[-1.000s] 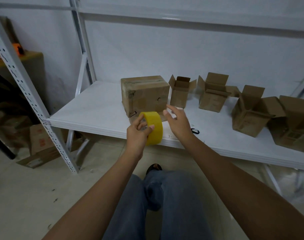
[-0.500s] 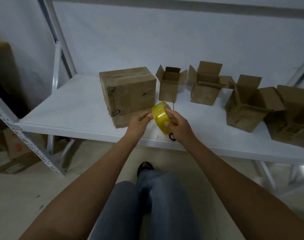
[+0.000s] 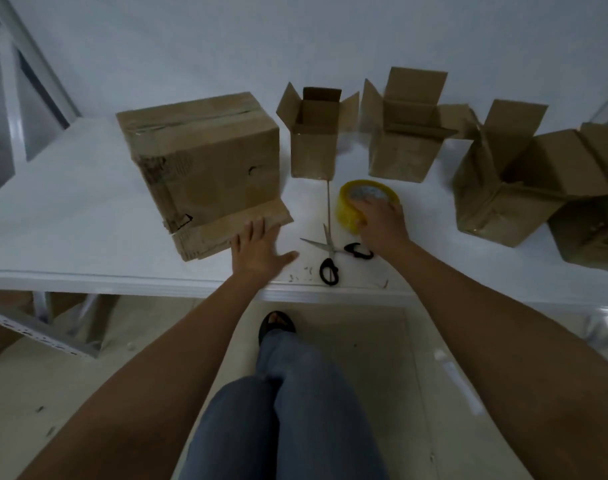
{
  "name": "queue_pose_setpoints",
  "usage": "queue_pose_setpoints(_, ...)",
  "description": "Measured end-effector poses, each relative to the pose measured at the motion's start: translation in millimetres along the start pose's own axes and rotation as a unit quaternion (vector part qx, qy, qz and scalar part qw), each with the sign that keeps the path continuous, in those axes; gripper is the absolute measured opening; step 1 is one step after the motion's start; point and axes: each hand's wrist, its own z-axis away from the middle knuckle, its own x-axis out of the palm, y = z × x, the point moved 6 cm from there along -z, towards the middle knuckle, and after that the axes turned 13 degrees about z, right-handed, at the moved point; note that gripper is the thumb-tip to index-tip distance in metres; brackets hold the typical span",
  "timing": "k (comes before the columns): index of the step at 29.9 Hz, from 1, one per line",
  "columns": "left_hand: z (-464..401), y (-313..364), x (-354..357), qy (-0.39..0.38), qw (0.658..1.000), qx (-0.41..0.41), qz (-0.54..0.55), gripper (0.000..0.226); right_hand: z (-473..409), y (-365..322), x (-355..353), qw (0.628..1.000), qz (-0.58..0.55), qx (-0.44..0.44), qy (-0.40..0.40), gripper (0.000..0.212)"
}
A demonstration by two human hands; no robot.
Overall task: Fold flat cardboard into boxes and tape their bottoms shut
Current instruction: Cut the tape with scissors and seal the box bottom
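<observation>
Risk first, largest item down. My left hand [image 3: 259, 245] lies spread and grasping nothing, fingertips on the stack of flat brown cardboard sheets [image 3: 226, 230] that sits under the large taped brown cardboard carton [image 3: 205, 157] at ten o'clock on the white shelf board [image 3: 70, 209]. In my judgement, drawing a sheet out from under could drag or tip that carton toward the shelf edge. My right hand [image 3: 380, 220] rests on the roll of yellow packing tape [image 3: 359, 199] at one o'clock, fingers curled over its near rim; whether it is gripped or merely covered I cannot tell. The black-handled steel scissors [image 3: 330, 254] lie blades apart at twelve o'clock between my hands, so a careless sweep could catch them or knock them off.

Containers: the large carton is sealed, contents hidden. The small upright brown box [image 3: 314, 147] and the wider brown box [image 3: 404, 147] stand flaps up and look empty. The tilted brown box [image 3: 496, 199] and the brown box at the right edge [image 3: 593, 233], at two o'clock, have interiors I cannot see.
</observation>
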Motion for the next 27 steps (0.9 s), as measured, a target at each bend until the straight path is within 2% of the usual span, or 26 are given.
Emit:
queue_pose_setpoints(4,-0.8,-6.1,-1.9,-0.019,0.999,0.018,-0.028,0.082,-1.0,-0.8,12.8,1.000,0.002,0.017,-0.002,0.054)
queue_pose_setpoints(9,6.8,-5.6,-7.4,-0.052,0.998,0.038,-0.023,0.076,7.0,-16.5,11.3,0.995,0.015,0.006,-0.094,0.084)
queue_pose_setpoints(10,10.3,-6.1,-14.6,-0.043,0.998,0.050,-0.008,0.072,7.1,-24.0,8.1,0.995,0.010,-0.006,-0.100,0.084)
queue_pose_setpoints(14,34.6,-9.8,-77.5,0.063,0.987,0.133,0.057,0.053,0.1,-77.6,-12.1,0.994,-0.005,-0.072,-0.085,0.060)
queue_pose_setpoints(17,59.2,-23.4,-137.5,0.171,0.963,0.204,0.047,0.041,-11.9,-135.9,-34.1,0.989,-0.072,-0.129,-0.023,0.056)
queue_pose_setpoints(20,74.3,-48.0,-189.9,0.253,0.942,0.218,0.032,0.044,-26.0,-192.8,-60.2,0.979,-0.096,-0.174,0.049,0.053)
queue_pose_setpoints(24,67.9,-68.8,-232.5,0.288,0.937,0.198,-0.001,0.043,-48.2,-245.2,-88.6,0.972,-0.108,-0.183,0.096,0.050)
queue_pose_setpoints(27,41.3,-72.3,-243.5,0.251,0.949,0.190,-0.028,0.056,-70.1,-259.9,-91.3,0.978,-0.119,-0.154,0.081,0.050)
